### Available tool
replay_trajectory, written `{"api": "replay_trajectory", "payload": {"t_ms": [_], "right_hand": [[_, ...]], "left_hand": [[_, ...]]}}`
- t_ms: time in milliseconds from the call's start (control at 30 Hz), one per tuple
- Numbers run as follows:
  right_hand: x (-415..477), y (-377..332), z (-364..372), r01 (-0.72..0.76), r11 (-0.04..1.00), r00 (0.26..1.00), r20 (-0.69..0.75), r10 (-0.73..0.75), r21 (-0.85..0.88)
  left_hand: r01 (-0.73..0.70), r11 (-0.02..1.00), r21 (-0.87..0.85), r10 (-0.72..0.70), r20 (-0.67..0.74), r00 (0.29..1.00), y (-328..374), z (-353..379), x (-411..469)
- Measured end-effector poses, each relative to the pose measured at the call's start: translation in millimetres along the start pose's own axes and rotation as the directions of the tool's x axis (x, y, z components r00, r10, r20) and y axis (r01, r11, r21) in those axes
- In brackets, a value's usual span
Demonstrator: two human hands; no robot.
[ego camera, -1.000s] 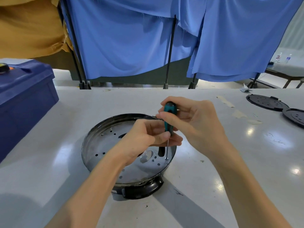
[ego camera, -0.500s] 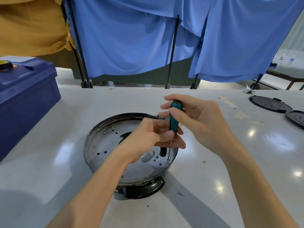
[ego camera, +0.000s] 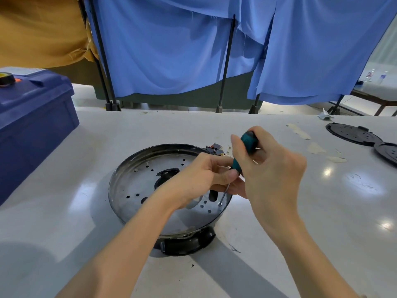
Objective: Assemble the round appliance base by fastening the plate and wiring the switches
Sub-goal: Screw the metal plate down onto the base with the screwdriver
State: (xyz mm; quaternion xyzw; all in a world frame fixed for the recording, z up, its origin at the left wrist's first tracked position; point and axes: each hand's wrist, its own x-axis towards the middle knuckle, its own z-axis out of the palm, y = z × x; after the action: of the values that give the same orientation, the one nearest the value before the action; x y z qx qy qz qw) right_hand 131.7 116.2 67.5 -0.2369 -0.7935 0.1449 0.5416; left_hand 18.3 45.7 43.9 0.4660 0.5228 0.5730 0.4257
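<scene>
Base (ego camera: 139, 181): right hand (ego camera: 272, 175) grips screwdriver (ego camera: 249, 143), left hand (ego camera: 197, 179) pinches.

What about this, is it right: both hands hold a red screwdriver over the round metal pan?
Not quite. The screwdriver has a teal and black handle, not red. The head view shows the left hand and the right hand both holding it over the round metal pan.

No legible txt, nums or brand anywhere. Two small bottles (ego camera: 370, 74) far right in bkgd carry labels, too small and blurry to read. Screwdriver (ego camera: 248, 143) handle: no readable marking.
</scene>
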Motion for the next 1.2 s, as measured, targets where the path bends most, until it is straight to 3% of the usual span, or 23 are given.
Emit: {"api": "replay_trajectory", "payload": {"t_ms": [100,133,200,300,467,667,933,1033,1200], "right_hand": [[14.1,5.9,-10.5,-0.205,0.913,0.941,0.328,0.085,0.354],[20.5,7.7,-12.6,-0.282,0.850,0.888,0.457,0.056,0.444],[29.5,10.5,-13.4,-0.278,0.816,0.831,0.553,-0.060,0.506],[28.8,10.4,-12.2,-0.165,0.837,0.857,0.496,-0.141,0.522],[18.0,4.5,-8.8,-0.176,0.817,0.877,0.465,-0.123,0.549],[3.2,-16.4,6.7,-0.089,0.863,0.920,0.373,-0.120,0.498],[-5.9,-24.5,16.4,-0.017,0.948,0.988,0.149,-0.033,0.319],[-7.1,-23.1,16.1,-0.073,0.963,0.996,0.058,0.060,0.259],[-3.4,-11.5,2.4,-0.217,0.913,0.976,0.100,0.195,0.345]], "left_hand": [[0.000,1.000,-0.031,0.000,-0.008,1.000,-2.0,-6.8,-2.6],[0.003,0.999,-0.045,-0.003,-0.009,1.000,-2.8,-8.5,-3.6],[0.000,0.998,-0.059,0.000,0.002,1.000,-3.8,-10.0,-5.1],[-0.049,0.997,-0.065,0.049,0.000,0.999,-4.1,-9.3,-5.8],[-0.154,0.987,-0.041,0.149,-0.100,0.984,-0.1,-10.2,-9.9],[-0.150,0.989,0.012,0.150,-0.154,0.977,2.1,-8.5,-17.3],[-0.090,0.996,-0.003,0.089,-0.025,0.996,6.1,-12.6,-16.5],[-0.071,0.997,-0.010,0.071,0.003,0.997,4.1,-9.9,-12.7],[-0.027,0.998,-0.053,0.026,-0.023,0.999,-1.5,-6.1,-4.9]]}}
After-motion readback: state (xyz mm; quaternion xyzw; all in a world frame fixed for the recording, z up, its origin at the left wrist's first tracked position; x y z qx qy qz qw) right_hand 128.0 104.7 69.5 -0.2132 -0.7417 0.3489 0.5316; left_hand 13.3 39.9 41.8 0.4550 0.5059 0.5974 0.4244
